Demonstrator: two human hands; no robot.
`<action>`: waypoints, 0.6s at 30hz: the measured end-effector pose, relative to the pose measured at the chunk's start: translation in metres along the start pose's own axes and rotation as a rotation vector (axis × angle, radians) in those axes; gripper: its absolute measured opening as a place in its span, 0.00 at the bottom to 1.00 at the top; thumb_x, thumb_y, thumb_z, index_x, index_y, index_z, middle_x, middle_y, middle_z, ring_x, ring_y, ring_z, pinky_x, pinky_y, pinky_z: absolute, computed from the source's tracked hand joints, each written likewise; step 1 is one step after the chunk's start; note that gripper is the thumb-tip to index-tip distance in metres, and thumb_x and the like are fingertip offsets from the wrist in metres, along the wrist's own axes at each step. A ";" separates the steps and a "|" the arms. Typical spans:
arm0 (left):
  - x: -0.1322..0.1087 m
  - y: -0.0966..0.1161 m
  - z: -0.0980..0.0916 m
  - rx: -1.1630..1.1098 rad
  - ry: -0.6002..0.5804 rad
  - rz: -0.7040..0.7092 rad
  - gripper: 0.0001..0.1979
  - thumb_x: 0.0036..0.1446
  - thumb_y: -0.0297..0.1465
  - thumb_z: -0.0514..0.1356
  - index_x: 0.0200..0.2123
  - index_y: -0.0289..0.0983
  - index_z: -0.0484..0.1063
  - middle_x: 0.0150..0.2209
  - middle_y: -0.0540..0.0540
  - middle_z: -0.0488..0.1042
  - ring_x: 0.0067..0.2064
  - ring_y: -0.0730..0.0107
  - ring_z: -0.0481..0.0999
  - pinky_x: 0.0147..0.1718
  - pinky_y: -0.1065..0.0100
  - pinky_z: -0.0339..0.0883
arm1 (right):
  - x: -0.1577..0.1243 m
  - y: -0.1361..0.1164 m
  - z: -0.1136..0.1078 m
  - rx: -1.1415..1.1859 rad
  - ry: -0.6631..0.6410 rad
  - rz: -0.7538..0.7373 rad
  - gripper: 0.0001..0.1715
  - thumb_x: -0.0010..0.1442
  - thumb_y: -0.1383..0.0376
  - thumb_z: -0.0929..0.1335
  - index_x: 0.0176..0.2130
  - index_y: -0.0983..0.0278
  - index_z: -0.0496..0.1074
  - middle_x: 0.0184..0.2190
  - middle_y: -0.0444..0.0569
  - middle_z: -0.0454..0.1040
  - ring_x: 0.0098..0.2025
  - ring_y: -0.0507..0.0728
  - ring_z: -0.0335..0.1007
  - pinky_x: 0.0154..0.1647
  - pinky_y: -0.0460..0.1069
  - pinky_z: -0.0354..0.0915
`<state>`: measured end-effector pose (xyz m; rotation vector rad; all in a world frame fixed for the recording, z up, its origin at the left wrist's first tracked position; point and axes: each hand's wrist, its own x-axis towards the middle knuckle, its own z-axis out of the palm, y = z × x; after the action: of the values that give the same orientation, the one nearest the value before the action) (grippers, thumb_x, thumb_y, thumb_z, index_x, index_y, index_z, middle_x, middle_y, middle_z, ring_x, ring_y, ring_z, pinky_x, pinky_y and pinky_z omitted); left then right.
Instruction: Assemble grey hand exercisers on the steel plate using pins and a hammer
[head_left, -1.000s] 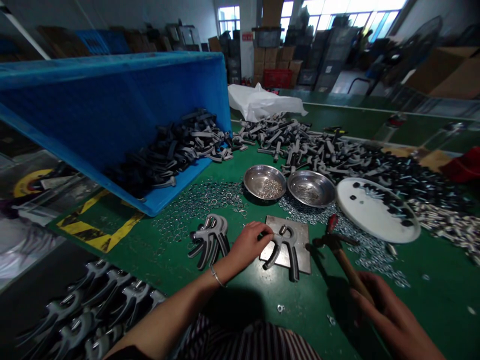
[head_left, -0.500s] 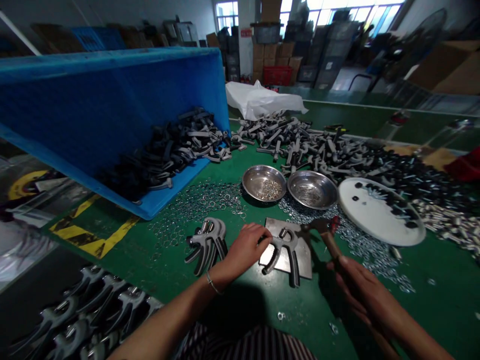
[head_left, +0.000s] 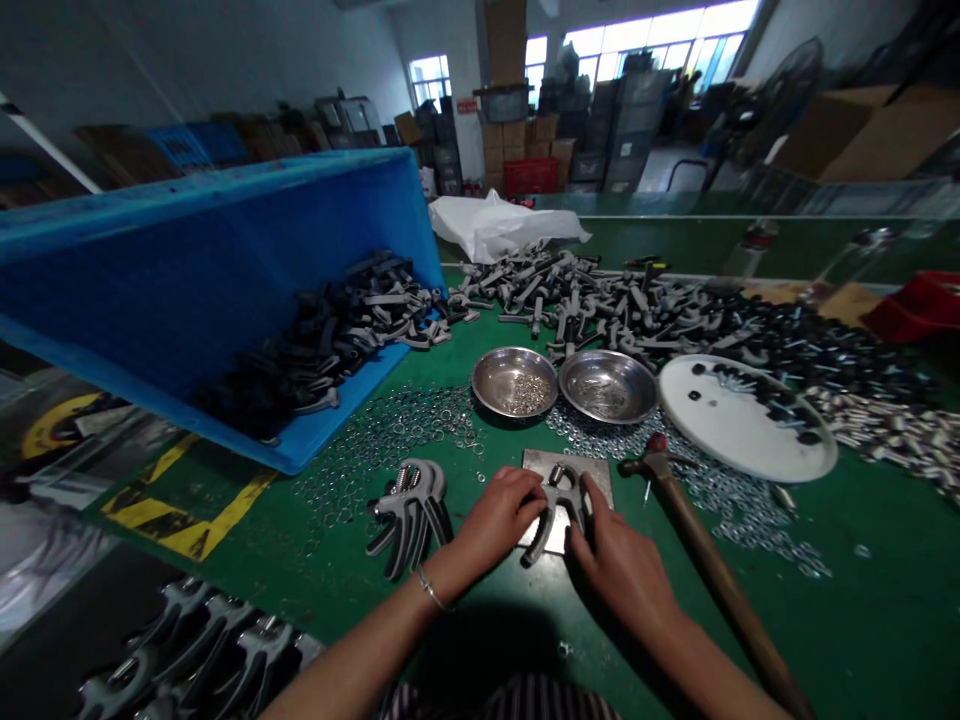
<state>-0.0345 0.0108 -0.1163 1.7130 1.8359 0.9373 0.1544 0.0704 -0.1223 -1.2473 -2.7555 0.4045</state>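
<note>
A grey and black hand gripper [head_left: 556, 495] lies on a small steel plate [head_left: 538, 465] on the green table. My left hand [head_left: 499, 518] curls its fingers round the gripper's left handle. Over the right handle my right hand [head_left: 619, 560] is closed. A hammer [head_left: 701, 555] with a wooden handle lies on the table just right of my right hand, its head by the plate. A small stack of finished hand grippers [head_left: 409, 505] lies left of my left hand.
Two steel bowls [head_left: 514, 380] [head_left: 609, 385] of small parts and a white round tray [head_left: 742, 420] stand behind the plate. Washers lie scattered around. A tilted blue crate [head_left: 217, 270] spills handle parts at left. More handles are piled at the back. Assembled grippers [head_left: 195, 650] lie at bottom left.
My right hand has put the hammer down on the table and moved left onto the hand gripper's right handle. My left hand has stayed on the gripper.
</note>
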 end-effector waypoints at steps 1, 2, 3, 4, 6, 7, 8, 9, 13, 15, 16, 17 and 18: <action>-0.002 0.005 -0.001 -0.028 0.010 0.009 0.04 0.64 0.29 0.58 0.37 0.38 0.73 0.47 0.46 0.76 0.52 0.64 0.70 0.54 0.63 0.61 | -0.003 0.003 0.000 -0.002 0.034 -0.013 0.36 0.68 0.60 0.59 0.70 0.68 0.47 0.45 0.61 0.80 0.40 0.64 0.81 0.34 0.52 0.72; -0.004 0.011 -0.001 -0.058 0.006 0.026 0.04 0.65 0.29 0.58 0.38 0.39 0.73 0.48 0.47 0.75 0.53 0.65 0.70 0.55 0.64 0.61 | -0.009 0.011 -0.001 0.003 0.068 -0.029 0.35 0.68 0.59 0.58 0.69 0.67 0.47 0.47 0.61 0.79 0.42 0.65 0.80 0.35 0.53 0.73; -0.007 0.016 0.000 -0.086 -0.018 0.048 0.04 0.65 0.30 0.57 0.39 0.39 0.73 0.49 0.47 0.75 0.54 0.65 0.70 0.55 0.64 0.61 | -0.016 0.020 -0.003 0.014 0.093 -0.044 0.35 0.69 0.58 0.58 0.70 0.66 0.48 0.49 0.61 0.78 0.43 0.65 0.80 0.36 0.54 0.73; -0.009 0.021 0.002 -0.104 -0.054 0.071 0.04 0.66 0.30 0.57 0.40 0.40 0.73 0.50 0.47 0.75 0.54 0.66 0.70 0.56 0.64 0.61 | -0.023 0.029 -0.005 0.025 0.106 -0.053 0.35 0.69 0.57 0.58 0.70 0.65 0.48 0.49 0.61 0.78 0.44 0.66 0.80 0.37 0.55 0.74; -0.012 0.025 0.007 -0.094 -0.113 0.088 0.04 0.66 0.31 0.58 0.39 0.39 0.73 0.49 0.47 0.76 0.53 0.65 0.71 0.55 0.63 0.60 | -0.036 0.042 -0.008 0.034 0.086 -0.045 0.35 0.69 0.57 0.57 0.70 0.66 0.49 0.47 0.61 0.79 0.43 0.66 0.80 0.37 0.56 0.75; -0.014 0.025 0.009 -0.066 -0.112 0.071 0.04 0.65 0.31 0.58 0.38 0.39 0.73 0.47 0.47 0.76 0.52 0.64 0.71 0.55 0.62 0.60 | -0.039 0.045 -0.007 0.032 0.063 -0.035 0.35 0.69 0.58 0.57 0.70 0.67 0.50 0.45 0.61 0.79 0.41 0.66 0.80 0.36 0.56 0.75; -0.015 0.022 0.011 -0.030 -0.086 0.039 0.05 0.65 0.31 0.58 0.38 0.39 0.73 0.45 0.46 0.76 0.51 0.64 0.71 0.54 0.61 0.60 | -0.040 0.044 -0.005 0.029 0.036 -0.031 0.34 0.69 0.59 0.57 0.69 0.67 0.51 0.43 0.60 0.80 0.41 0.65 0.80 0.36 0.55 0.74; -0.015 0.018 0.010 0.010 -0.042 -0.001 0.05 0.65 0.31 0.58 0.38 0.38 0.73 0.44 0.46 0.76 0.49 0.63 0.71 0.53 0.61 0.60 | -0.038 0.040 -0.003 0.023 0.011 -0.031 0.33 0.69 0.60 0.57 0.69 0.67 0.52 0.41 0.60 0.80 0.40 0.65 0.80 0.36 0.54 0.74; -0.013 0.003 -0.001 0.160 0.089 -0.065 0.07 0.66 0.32 0.57 0.37 0.38 0.74 0.40 0.46 0.75 0.46 0.63 0.70 0.50 0.61 0.59 | -0.019 0.016 0.010 -0.017 -0.021 -0.030 0.33 0.69 0.62 0.59 0.69 0.67 0.51 0.39 0.58 0.80 0.38 0.63 0.80 0.35 0.52 0.72; -0.009 0.003 -0.006 0.208 0.073 -0.040 0.08 0.67 0.33 0.57 0.37 0.38 0.74 0.39 0.46 0.75 0.46 0.63 0.70 0.49 0.61 0.58 | -0.012 0.009 0.013 -0.029 -0.007 -0.019 0.32 0.69 0.61 0.59 0.68 0.67 0.51 0.40 0.59 0.80 0.38 0.63 0.80 0.34 0.51 0.71; -0.007 0.004 -0.006 0.221 0.053 -0.024 0.09 0.67 0.34 0.57 0.37 0.38 0.75 0.39 0.46 0.75 0.46 0.63 0.70 0.49 0.61 0.58 | -0.010 0.008 0.014 -0.030 0.001 -0.018 0.32 0.69 0.61 0.59 0.68 0.68 0.51 0.41 0.59 0.80 0.38 0.62 0.80 0.34 0.51 0.71; -0.004 0.006 -0.004 0.228 0.031 -0.008 0.09 0.67 0.34 0.57 0.37 0.38 0.75 0.39 0.46 0.75 0.46 0.63 0.70 0.49 0.61 0.57 | -0.009 0.008 0.014 -0.027 0.008 -0.020 0.32 0.69 0.60 0.58 0.68 0.68 0.51 0.41 0.59 0.80 0.38 0.62 0.80 0.34 0.51 0.71; -0.001 0.008 -0.001 0.234 0.010 0.008 0.09 0.67 0.34 0.57 0.38 0.39 0.76 0.40 0.46 0.75 0.46 0.63 0.70 0.50 0.61 0.57 | -0.009 0.008 0.014 -0.022 0.011 -0.024 0.32 0.69 0.60 0.58 0.68 0.68 0.51 0.41 0.59 0.80 0.38 0.62 0.80 0.33 0.51 0.71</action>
<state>-0.0299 0.0097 -0.1098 1.8542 2.0135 0.7600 0.1637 0.0661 -0.1376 -1.2161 -2.7706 0.3653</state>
